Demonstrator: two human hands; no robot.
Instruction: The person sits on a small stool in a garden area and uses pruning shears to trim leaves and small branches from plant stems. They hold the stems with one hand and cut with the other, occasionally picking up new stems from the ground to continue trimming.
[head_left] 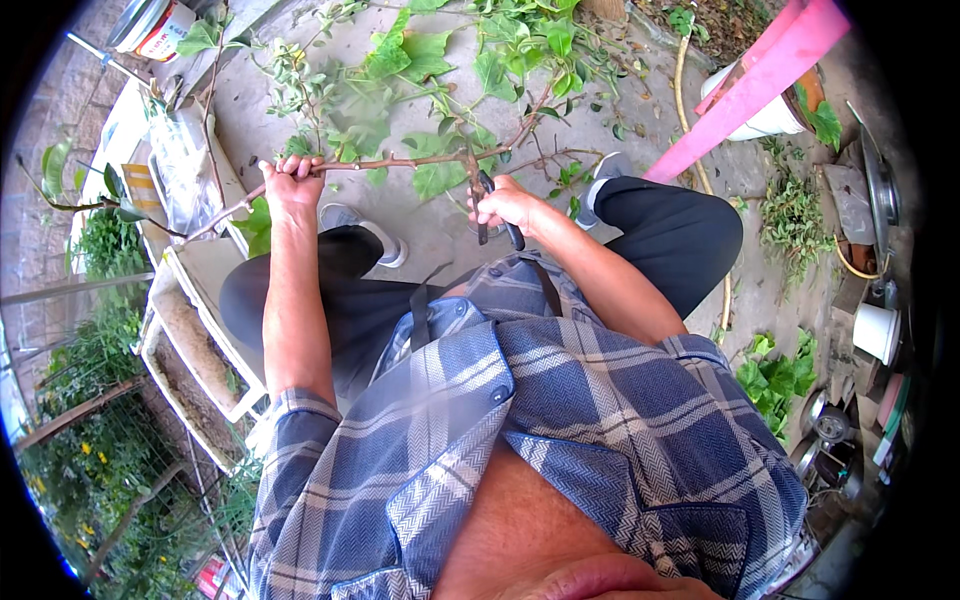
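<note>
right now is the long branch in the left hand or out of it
In: the left hand is closed around the long branch, which shows on both sides.

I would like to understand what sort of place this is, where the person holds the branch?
Probably a yard or small garden outdoors: the concrete ground is strewn with green leaves, plants with yellow flowers grow at the left, and what looks like a hose lies at the right.
</note>
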